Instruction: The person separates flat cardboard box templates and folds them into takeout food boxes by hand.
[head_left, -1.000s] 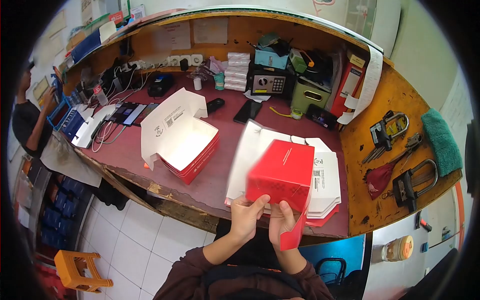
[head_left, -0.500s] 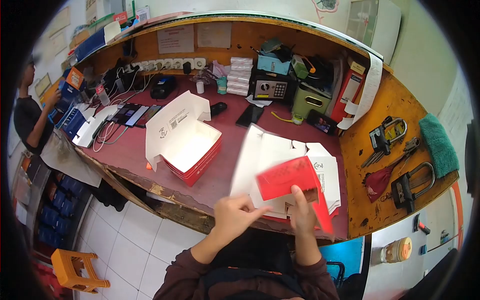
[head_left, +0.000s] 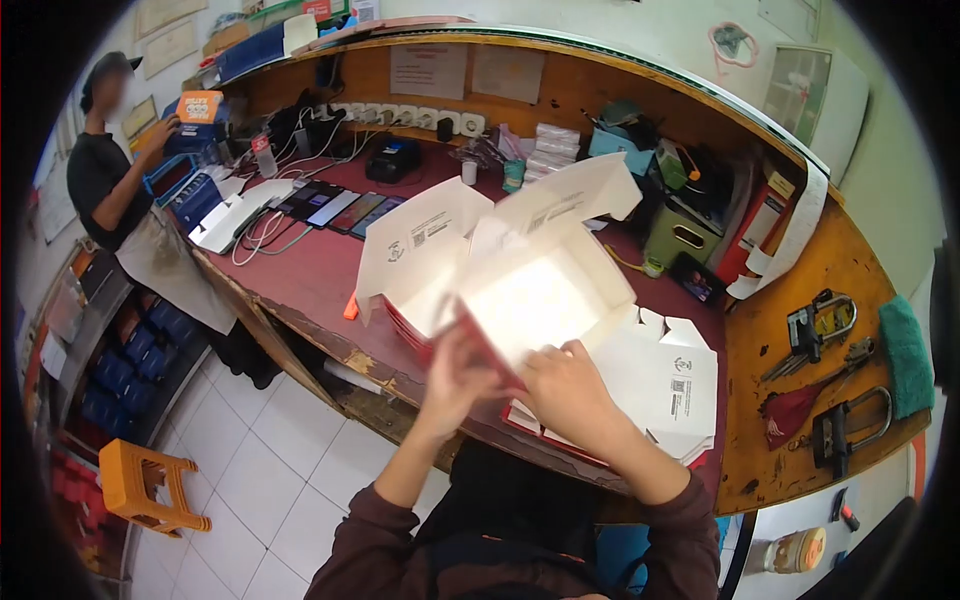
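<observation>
A cardboard box [head_left: 535,305], white inside and red outside, is folded into shape with its lid raised and tilts toward me over the desk. My left hand [head_left: 458,388] is closed on its front left corner, slightly blurred. My right hand [head_left: 565,388] grips the front wall, with fingertips over the top edge. Behind and left of it, partly hidden, stands a stack of nested boxes [head_left: 425,235] with an upright printed lid. Flat unfolded box blanks [head_left: 655,390] lie in a pile to the right, beside my right forearm.
Phones [head_left: 330,211] and cables lie at the back left. A green container [head_left: 672,235] stands at the back right. Padlocks [head_left: 848,430] and a teal cloth [head_left: 905,355] rest on the wooden side. A co-worker [head_left: 115,190] stands far left, near an orange stool [head_left: 150,485].
The red and white blank has become a formed box with raised lid, and both hands have moved left and up with it. The camera view has shifted left; the co-worker shows more fully.
</observation>
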